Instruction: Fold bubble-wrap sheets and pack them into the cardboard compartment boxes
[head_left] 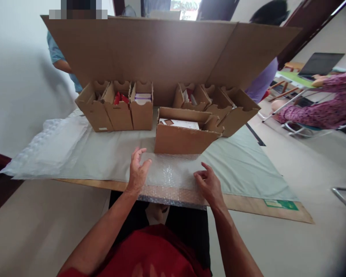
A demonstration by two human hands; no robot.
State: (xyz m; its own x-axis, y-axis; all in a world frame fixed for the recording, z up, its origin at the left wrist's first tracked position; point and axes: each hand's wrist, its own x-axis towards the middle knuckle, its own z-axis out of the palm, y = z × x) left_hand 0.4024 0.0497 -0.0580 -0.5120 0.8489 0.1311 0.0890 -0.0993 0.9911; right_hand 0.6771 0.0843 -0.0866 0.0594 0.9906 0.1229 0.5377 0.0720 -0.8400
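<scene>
Bubble wrap sheet (170, 175): flat at worktop (248, 161) front edge, just before cardboard box (181, 140). Left hand (138, 171): fingers spread, resting on its left edge, grasping nothing. Right hand (210, 185): curled at right edge; grip indiscernible.

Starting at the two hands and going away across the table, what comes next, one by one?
Bubble wrap sheet under the left hand and right hand → open cardboard box → small cardboard boxes → tall cardboard sheet.
</scene>
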